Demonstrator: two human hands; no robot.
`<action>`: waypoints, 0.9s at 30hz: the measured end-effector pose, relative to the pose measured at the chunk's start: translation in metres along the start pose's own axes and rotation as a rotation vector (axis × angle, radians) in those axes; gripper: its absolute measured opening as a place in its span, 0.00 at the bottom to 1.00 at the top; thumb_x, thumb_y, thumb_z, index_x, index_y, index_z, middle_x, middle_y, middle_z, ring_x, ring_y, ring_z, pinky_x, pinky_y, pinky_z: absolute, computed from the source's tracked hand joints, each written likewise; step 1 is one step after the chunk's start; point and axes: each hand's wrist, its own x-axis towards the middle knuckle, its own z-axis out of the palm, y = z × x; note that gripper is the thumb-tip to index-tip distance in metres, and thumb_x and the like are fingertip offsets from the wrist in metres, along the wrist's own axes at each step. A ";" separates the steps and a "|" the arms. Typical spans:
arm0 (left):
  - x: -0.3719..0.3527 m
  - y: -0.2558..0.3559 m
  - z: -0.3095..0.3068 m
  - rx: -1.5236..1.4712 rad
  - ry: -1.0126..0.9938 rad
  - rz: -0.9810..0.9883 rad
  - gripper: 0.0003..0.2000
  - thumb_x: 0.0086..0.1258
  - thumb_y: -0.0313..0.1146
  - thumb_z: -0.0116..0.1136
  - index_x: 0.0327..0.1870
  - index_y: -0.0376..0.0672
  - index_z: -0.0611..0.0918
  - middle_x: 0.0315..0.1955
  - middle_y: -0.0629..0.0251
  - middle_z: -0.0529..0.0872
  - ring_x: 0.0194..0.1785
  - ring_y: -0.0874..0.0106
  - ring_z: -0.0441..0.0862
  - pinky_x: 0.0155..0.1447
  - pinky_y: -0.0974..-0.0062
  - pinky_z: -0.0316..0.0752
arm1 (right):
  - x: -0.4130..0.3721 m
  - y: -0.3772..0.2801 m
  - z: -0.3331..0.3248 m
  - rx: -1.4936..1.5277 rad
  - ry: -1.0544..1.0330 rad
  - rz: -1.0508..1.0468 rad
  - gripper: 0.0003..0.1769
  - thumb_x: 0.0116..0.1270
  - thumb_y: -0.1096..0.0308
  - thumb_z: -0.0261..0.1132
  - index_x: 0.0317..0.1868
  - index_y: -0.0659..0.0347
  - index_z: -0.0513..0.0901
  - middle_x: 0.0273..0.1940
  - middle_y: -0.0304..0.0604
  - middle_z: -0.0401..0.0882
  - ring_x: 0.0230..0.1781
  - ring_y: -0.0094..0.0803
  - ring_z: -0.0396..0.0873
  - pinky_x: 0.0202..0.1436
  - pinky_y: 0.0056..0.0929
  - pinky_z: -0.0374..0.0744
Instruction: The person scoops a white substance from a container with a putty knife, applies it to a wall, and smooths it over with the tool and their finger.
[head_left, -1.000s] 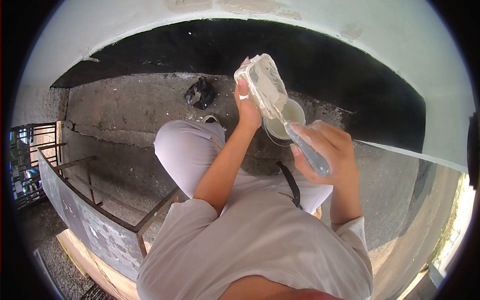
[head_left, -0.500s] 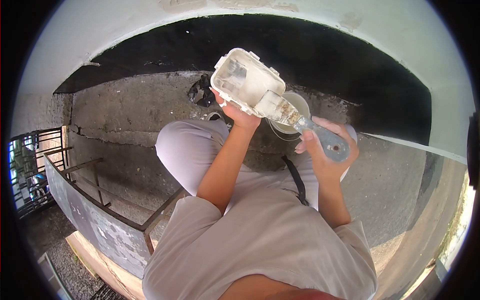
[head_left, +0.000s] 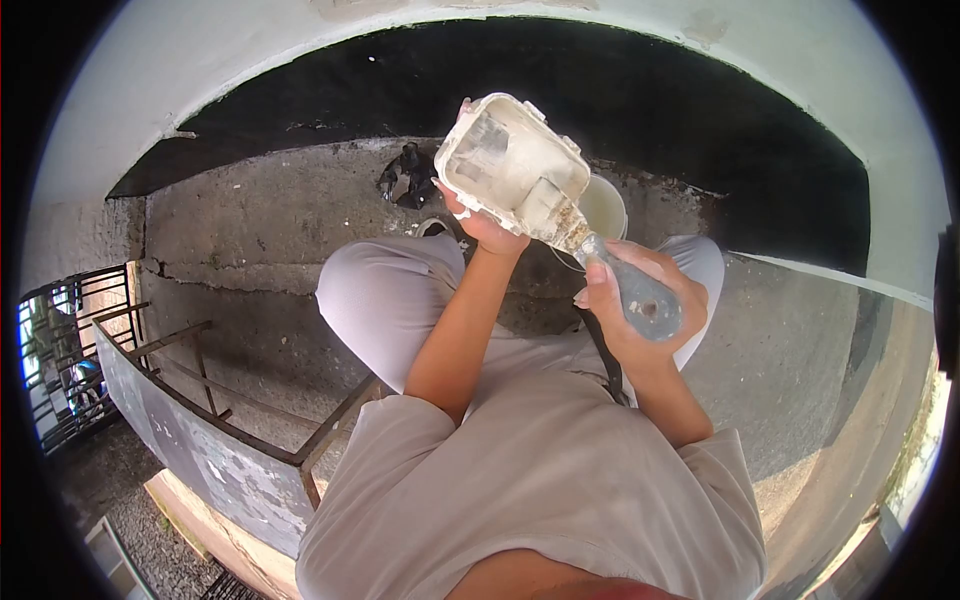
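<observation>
A white plastic tub (head_left: 470,185) smeared with pale paste is tilted in my left hand (head_left: 490,232), whose fingers wrap its side and underside. My right hand (head_left: 655,310) grips the grey handle of a putty knife (head_left: 570,229). The knife's wide blade, crusted with dried filler, reaches into the tub over its near right edge. Pale paste coats the inside of the tub, with a greyer patch towards its far left. White smears mark the fingers of my left hand.
A white bucket (head_left: 611,207) stands on the concrete floor (head_left: 230,225) behind the tub. A crumpled black plastic bag (head_left: 408,175) lies near the black-painted wall base (head_left: 680,110). To the left runs a metal railing (head_left: 215,430) with peeling paint.
The tub has shifted slightly right in view, and the putty knife's blade sits deeper inside it. My right hand is slightly lower, with the knife handle angled more steeply.
</observation>
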 end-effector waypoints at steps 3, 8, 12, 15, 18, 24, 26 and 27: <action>0.000 0.000 0.003 0.032 -0.014 0.018 0.44 0.66 0.72 0.53 0.80 0.59 0.63 0.71 0.52 0.71 0.70 0.48 0.75 0.67 0.37 0.77 | -0.004 -0.002 0.004 -0.031 0.025 -0.041 0.18 0.55 0.78 0.79 0.45 0.70 0.85 0.38 0.50 0.91 0.34 0.32 0.91 0.38 0.23 0.85; -0.004 -0.001 0.003 0.044 -0.012 0.012 0.44 0.67 0.71 0.53 0.80 0.59 0.62 0.72 0.54 0.71 0.70 0.48 0.74 0.68 0.37 0.76 | -0.010 -0.002 0.011 -0.036 0.056 -0.150 0.15 0.66 0.75 0.76 0.48 0.75 0.84 0.37 0.53 0.90 0.25 0.28 0.88 0.31 0.23 0.85; -0.008 -0.004 0.003 -0.003 -0.042 -0.034 0.44 0.67 0.70 0.54 0.81 0.58 0.61 0.73 0.56 0.70 0.71 0.49 0.73 0.69 0.38 0.75 | -0.013 -0.006 0.014 -0.018 0.092 -0.077 0.18 0.58 0.77 0.78 0.47 0.72 0.83 0.37 0.52 0.90 0.31 0.30 0.90 0.35 0.23 0.85; -0.008 -0.002 0.006 0.024 -0.019 -0.061 0.47 0.65 0.67 0.62 0.82 0.59 0.58 0.74 0.58 0.68 0.74 0.50 0.71 0.71 0.37 0.74 | -0.009 -0.004 0.015 0.004 0.104 -0.058 0.18 0.57 0.78 0.79 0.47 0.71 0.83 0.37 0.51 0.91 0.32 0.31 0.90 0.35 0.22 0.85; -0.010 0.000 0.017 0.100 0.030 -0.080 0.50 0.63 0.66 0.65 0.82 0.58 0.56 0.74 0.57 0.68 0.75 0.51 0.70 0.71 0.39 0.74 | 0.002 -0.019 0.017 0.173 0.117 0.117 0.16 0.61 0.76 0.77 0.46 0.72 0.83 0.36 0.51 0.90 0.28 0.31 0.89 0.31 0.22 0.85; -0.013 -0.008 0.003 0.283 -0.012 -0.051 0.51 0.65 0.69 0.60 0.83 0.51 0.55 0.75 0.57 0.68 0.75 0.54 0.70 0.73 0.48 0.74 | 0.016 -0.017 0.018 0.482 0.227 0.426 0.12 0.68 0.71 0.75 0.42 0.70 0.81 0.29 0.50 0.86 0.21 0.31 0.86 0.23 0.25 0.85; -0.013 -0.010 0.001 0.311 0.015 -0.025 0.51 0.65 0.69 0.61 0.83 0.51 0.55 0.75 0.57 0.68 0.75 0.54 0.70 0.73 0.48 0.74 | 0.020 -0.013 0.016 0.575 0.251 0.510 0.13 0.70 0.69 0.74 0.41 0.68 0.79 0.26 0.51 0.84 0.18 0.31 0.84 0.21 0.28 0.85; -0.013 -0.011 0.002 0.323 0.027 -0.011 0.51 0.65 0.69 0.61 0.83 0.51 0.54 0.75 0.57 0.68 0.75 0.54 0.70 0.73 0.48 0.74 | 0.020 -0.010 0.015 0.645 0.272 0.540 0.14 0.70 0.68 0.74 0.42 0.68 0.78 0.27 0.51 0.84 0.17 0.32 0.84 0.21 0.28 0.85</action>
